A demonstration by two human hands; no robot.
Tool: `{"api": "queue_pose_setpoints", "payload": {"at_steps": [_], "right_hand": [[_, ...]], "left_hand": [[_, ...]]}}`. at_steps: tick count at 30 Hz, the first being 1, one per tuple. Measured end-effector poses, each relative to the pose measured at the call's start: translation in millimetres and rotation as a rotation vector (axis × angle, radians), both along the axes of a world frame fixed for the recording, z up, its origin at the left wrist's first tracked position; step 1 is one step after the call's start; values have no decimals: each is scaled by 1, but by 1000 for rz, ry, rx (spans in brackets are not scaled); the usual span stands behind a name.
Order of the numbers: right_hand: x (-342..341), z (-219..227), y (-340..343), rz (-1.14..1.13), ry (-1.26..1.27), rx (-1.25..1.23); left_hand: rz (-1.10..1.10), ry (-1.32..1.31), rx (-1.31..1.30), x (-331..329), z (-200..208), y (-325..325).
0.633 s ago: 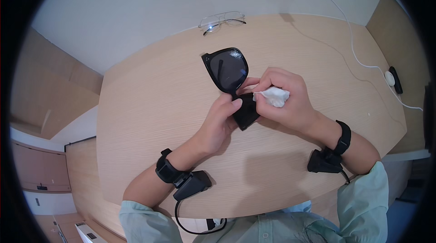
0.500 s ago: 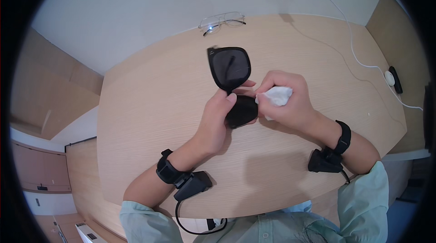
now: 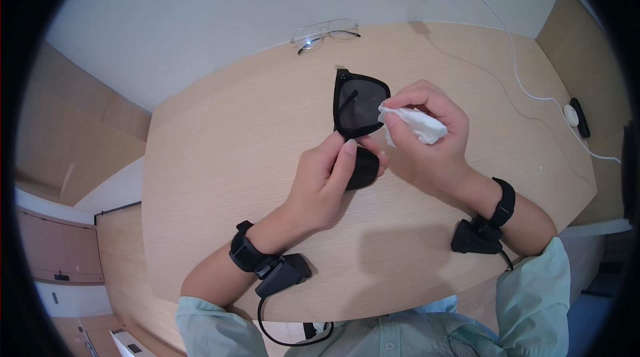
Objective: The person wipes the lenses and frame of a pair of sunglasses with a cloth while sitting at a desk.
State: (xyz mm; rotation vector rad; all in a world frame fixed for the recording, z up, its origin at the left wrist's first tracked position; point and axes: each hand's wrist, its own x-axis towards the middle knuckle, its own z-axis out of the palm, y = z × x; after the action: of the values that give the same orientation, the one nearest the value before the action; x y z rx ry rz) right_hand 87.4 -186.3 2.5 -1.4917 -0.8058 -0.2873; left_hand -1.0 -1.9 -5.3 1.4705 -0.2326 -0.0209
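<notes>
Smooth black plastic, by the look of it, on the sunglasses (image 3: 355, 134), with dark, sleek lenses (image 3: 370, 100)! And here's a soft white wad (image 3: 427, 127), crumpled and matt; paper or cloth, can't call it. Pale wood grain across the bench (image 3: 227, 150), low sheen. Thin, shiny metal on the clear glasses (image 3: 343, 28)! Matt black plastic wrist units (image 3: 283, 275), smooth matt wall (image 3: 233, 17), and a creased cloth shirt (image 3: 413, 338).

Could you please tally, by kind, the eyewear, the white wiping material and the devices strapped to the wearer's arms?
Black sunglasses: 1
Clear wire-framed glasses: 1
Crumpled white wipe: 1
Black arm-strapped devices: 2
Total: 5
</notes>
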Motion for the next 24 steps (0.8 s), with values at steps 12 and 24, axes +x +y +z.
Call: {"api": "queue_pose_setpoints", "payload": {"at_steps": [12,24], "right_hand": [[5,2,6,-63,82,73],[9,-3,-1,15,-31,-12]], "left_hand": [[-8,-66,276,0,4,4],[-16,-59,278,-1,3,4]]}}
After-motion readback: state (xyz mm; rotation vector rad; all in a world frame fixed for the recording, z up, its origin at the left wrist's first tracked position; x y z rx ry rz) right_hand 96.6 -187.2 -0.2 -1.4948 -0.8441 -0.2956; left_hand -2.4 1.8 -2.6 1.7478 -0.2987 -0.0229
